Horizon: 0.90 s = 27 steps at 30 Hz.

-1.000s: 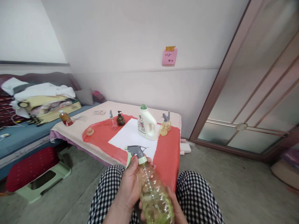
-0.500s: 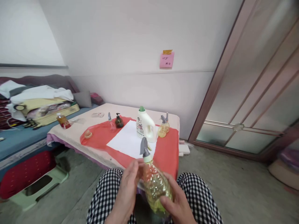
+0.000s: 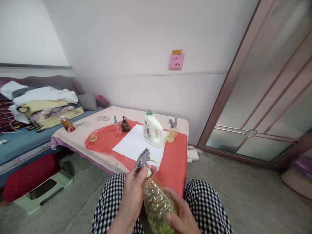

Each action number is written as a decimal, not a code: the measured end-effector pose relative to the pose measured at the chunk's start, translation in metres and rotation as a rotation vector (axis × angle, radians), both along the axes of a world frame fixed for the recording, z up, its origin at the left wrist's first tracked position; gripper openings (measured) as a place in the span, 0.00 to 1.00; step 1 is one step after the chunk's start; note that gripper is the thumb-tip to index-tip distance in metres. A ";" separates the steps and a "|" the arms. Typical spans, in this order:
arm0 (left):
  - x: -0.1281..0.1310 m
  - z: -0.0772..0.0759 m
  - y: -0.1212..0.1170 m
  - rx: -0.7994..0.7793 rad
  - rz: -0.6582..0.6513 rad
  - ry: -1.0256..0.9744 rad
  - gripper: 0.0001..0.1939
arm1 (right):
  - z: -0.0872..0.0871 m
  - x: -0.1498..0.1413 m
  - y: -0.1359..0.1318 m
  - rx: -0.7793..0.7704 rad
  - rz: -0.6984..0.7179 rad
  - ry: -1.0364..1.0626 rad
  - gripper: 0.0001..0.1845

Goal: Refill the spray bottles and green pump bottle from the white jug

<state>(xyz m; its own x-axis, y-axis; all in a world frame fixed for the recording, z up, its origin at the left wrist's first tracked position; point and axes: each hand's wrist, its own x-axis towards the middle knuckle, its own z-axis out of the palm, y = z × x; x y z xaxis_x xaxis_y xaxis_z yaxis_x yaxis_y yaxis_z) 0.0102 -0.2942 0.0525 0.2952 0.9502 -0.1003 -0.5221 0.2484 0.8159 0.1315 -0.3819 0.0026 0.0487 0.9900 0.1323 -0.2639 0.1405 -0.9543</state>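
Observation:
Over my lap I hold a clear ribbed spray bottle (image 3: 156, 203) with yellowish liquid in it. My left hand (image 3: 133, 191) is closed around its neck, just under the grey trigger head (image 3: 142, 158). My right hand (image 3: 180, 214) grips the lower body of the bottle from the right. The bottle leans with its head pointing away from me, toward the low table (image 3: 107, 156).
On the table lies a red cloth (image 3: 174, 162) with a white sheet (image 3: 134, 143). On it stand a white detergent jug (image 3: 153, 130), two small yellow spray bottles (image 3: 172, 131), a dark pump bottle (image 3: 125, 125) and a small clear sprayer (image 3: 117, 127). A bed with piled bedding (image 3: 41, 104) is at left, a green stool (image 3: 39, 191) below it.
The trigger head has turned on the bottle: it pointed left, then stood up, and now slants up to the right. My left hand has closed again on the neck.

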 end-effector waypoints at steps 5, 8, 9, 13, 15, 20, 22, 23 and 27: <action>-0.001 -0.002 0.003 -0.043 0.010 -0.028 0.14 | -0.013 -0.002 0.002 -0.021 -0.135 -0.083 0.34; -0.004 -0.009 0.007 -0.034 0.027 0.025 0.15 | -0.026 0.004 0.003 -0.018 -0.260 -0.317 0.37; -0.005 -0.011 0.007 -0.029 0.029 0.035 0.15 | -0.029 0.007 0.004 -0.014 -0.265 -0.362 0.37; -0.009 -0.019 0.009 -0.015 0.014 0.064 0.15 | -0.034 0.008 0.007 0.011 -0.190 -0.256 0.37; -0.011 -0.023 0.011 -0.022 0.004 0.082 0.15 | -0.036 0.006 0.009 0.001 -0.165 -0.156 0.37; -0.014 -0.033 0.017 -0.036 -0.029 0.077 0.18 | -0.039 0.004 0.016 -0.002 -0.145 -0.107 0.38; -0.014 -0.034 0.016 0.019 -0.106 0.042 0.23 | -0.035 0.006 0.018 -0.007 -0.180 -0.020 0.37; -0.014 -0.034 0.014 0.045 -0.175 0.028 0.27 | -0.031 0.007 0.019 -0.016 -0.198 0.023 0.35; -0.009 -0.033 0.007 0.065 -0.467 0.018 0.36 | -0.014 0.012 0.024 -0.045 -0.217 0.027 0.31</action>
<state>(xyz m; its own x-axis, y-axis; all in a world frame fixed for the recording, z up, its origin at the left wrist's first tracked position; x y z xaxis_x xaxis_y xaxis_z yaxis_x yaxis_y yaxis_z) 0.0008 -0.2873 0.0194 0.6916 0.7203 -0.0537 -0.3523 0.4013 0.8455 0.1436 -0.3580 -0.0109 0.2638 0.9609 0.0844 -0.2581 0.1546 -0.9537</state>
